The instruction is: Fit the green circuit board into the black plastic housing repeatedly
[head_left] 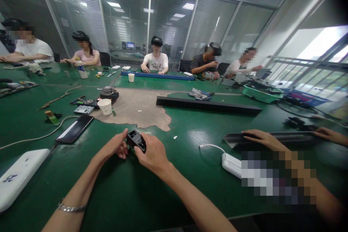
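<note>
Close in front of me, a small black plastic block (136, 140) with rectangular cut-outs is held just above the green table. My right hand (154, 153) grips its right side, thumb on the near edge and fingers behind. At the left side of the block, my left hand (119, 145) is closed with curled fingers, its fingertips against the block's edge. The underside of the block is hidden. A dark phone (77, 129) lies left of my hands, touching a white power bank (24, 175) by a short cable.
A paper cup (105, 107) stands beside dismantled electronic parts (108, 93). Beyond lie a torn brown sheet (133, 107) and a long black bar (206, 105). At right, a co-worker's hands (261, 137) rest on another dark bar, near a white power bank (231, 165). Several people sit opposite.
</note>
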Motion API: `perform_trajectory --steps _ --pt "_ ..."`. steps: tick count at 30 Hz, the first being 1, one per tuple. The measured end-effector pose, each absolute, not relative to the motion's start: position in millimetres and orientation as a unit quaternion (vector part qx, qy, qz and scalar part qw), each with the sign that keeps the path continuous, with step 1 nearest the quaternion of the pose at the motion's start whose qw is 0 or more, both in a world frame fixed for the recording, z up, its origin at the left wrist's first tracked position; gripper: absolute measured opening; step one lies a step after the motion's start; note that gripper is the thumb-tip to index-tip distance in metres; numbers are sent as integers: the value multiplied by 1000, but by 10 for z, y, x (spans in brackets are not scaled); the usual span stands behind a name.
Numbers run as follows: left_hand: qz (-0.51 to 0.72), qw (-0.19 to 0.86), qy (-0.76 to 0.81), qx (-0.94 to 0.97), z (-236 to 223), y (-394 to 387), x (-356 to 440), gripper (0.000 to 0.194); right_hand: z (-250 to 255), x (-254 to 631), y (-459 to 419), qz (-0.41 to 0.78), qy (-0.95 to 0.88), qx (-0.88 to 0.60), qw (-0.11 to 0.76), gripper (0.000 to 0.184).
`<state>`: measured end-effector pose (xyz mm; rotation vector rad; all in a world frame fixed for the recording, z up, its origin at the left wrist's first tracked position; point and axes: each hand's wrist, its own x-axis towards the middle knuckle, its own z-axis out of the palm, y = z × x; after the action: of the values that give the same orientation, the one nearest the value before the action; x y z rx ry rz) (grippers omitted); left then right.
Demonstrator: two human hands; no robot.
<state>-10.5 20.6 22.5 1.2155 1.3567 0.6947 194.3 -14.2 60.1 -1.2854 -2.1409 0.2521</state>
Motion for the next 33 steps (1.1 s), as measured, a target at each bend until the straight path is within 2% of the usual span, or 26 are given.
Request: perform_trajectory --steps 6,9,15,20,24,27,33 --pt "280 554 582 526 255 197 -101 90 500 1965 -206 81 -823 -491 276 36" --pt "286 550 572 537 253 195 -99 82 436 1974 -240 80 -827 -492 262 36" --pt "283 532 555 574 256 170 -93 62 352 2018 -236 116 -816 -472 313 56" --pt "276 526 552 586 262 157 -85 52 314 2077 -199 132 -815 -462 325 51" --pt "272 532 554 580 278 165 -83 55 297 2078 -211 135 -811 -470 322 42" --pt "289 545 557 556 281 183 -98 64 319 2058 -218 133 -803 -476 333 39" --pt "309 583 560 501 266 213 -128 82 562 2178 -148 186 -756 -482 402 37"
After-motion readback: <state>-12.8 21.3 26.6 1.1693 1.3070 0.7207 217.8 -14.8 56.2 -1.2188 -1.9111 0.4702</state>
